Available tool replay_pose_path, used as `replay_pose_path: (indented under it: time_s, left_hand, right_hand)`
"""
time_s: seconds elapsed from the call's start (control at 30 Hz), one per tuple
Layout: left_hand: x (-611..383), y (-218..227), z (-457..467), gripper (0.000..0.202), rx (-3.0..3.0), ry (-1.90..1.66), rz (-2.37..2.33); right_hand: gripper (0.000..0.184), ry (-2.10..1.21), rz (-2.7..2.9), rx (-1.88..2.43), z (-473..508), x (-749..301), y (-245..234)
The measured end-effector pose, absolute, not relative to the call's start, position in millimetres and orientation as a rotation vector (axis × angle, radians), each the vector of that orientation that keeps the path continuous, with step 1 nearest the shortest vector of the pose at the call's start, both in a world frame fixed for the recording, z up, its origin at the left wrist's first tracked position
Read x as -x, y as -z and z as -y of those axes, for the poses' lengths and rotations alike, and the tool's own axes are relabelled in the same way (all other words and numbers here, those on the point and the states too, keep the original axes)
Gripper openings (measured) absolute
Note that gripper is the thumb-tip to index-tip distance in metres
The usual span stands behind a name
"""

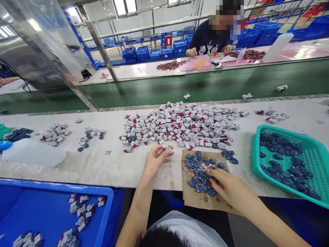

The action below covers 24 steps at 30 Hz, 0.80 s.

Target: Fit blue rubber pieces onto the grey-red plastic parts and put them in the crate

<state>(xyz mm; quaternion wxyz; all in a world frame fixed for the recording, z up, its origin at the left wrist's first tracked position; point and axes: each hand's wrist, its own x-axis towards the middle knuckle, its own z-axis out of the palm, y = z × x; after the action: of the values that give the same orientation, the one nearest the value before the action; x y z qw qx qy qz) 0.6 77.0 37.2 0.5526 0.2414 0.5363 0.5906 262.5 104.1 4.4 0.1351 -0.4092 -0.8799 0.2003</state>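
Note:
Between the fingertips of my left hand (157, 158) is a small white plastic part (167, 146), held just in front of a big pile of white and dark red parts (180, 125). My right hand (223, 182) reaches down onto a brown cardboard sheet (189, 199) with small dark blue pieces (196, 163) spread over it. Its thumb and index finger come close together at those pieces; whether they pinch one is hidden. Tiny shiny bits (207, 167) lie among the blue pieces.
A green basket (257, 161) of dark blue pieces stands at right. At lower left, a blue tray (109, 206) contains assembled parts. A white bottle (36, 152) lies at left. Beyond the green conveyor belt (154, 87), a co-worker (205, 37) sits at another bench.

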Motion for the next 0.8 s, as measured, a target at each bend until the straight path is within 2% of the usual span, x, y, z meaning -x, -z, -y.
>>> replay_pose_path:
  time_s: [0.5, 0.63, 0.8]
  left_hand:
    - [-25.4, -39.7, -45.6, 0.047, -0.404, -1.347, -1.22]
    - [-31.6, -48.1, -38.6, 0.039, -0.362, -1.378, -1.121]
    - [-38.3, -55.0, -33.0, 0.032, -0.41, -1.437, -1.019]
  right_hand:
    - [0.018, -0.635, 2.639, 1.094, -110.9, -258.8, -14.1]
    - [0.022, -0.633, 2.48, 1.089, -107.6, -253.7, -34.1]
    - [0.015, -0.758, 2.079, 0.979, -90.8, -225.9, -68.3]
